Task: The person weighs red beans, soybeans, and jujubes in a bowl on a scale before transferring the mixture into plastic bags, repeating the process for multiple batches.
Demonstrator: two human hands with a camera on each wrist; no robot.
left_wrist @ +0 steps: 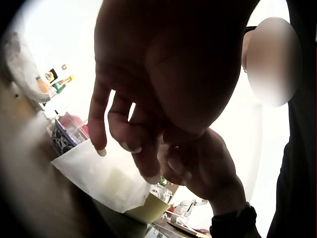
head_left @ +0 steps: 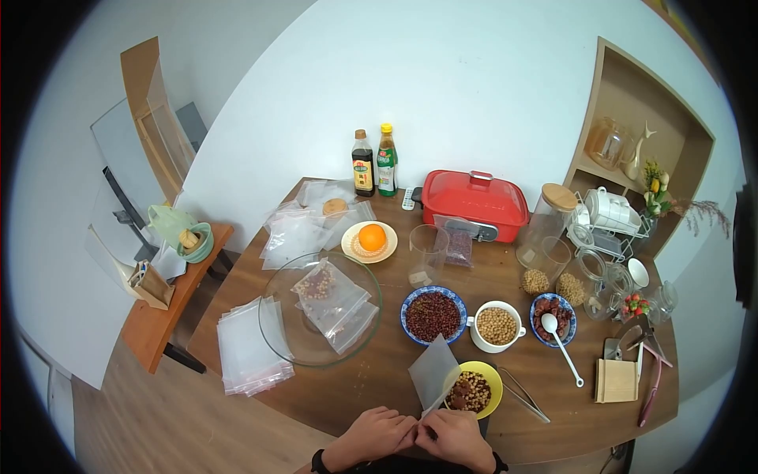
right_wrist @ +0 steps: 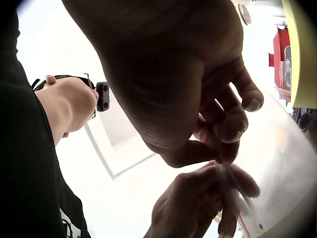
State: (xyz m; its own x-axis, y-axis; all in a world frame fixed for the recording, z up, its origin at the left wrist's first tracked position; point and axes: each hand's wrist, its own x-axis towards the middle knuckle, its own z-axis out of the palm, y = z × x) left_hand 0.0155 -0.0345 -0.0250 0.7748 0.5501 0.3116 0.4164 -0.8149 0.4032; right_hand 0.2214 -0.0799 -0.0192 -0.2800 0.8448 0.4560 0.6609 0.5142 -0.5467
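At the table's near edge, my left hand (head_left: 375,433) and right hand (head_left: 455,439) meet, fingertips together. Both pinch the opening edge of a frosted zip bag (head_left: 433,371), which stands out away from me and looks flat. In the left wrist view the bag (left_wrist: 106,176) hangs beyond my fingers; a red zip line shows near them in the right wrist view. Just right of the bag, partly covered by it, sits a yellow bowl (head_left: 497,389) of mixed beans and dried red pieces. Metal tongs (head_left: 525,395) lie beside the bowl.
Behind are a blue-patterned bowl (head_left: 405,320) of red beans, a white two-handled cup (head_left: 519,314) of pale beans, and a bowl of dates with a white spoon (head_left: 564,351). Leftward, a large glass bowl (head_left: 264,336) holds bags beside stacked bags (head_left: 246,347). A red cooker (head_left: 474,197) stands at the back.
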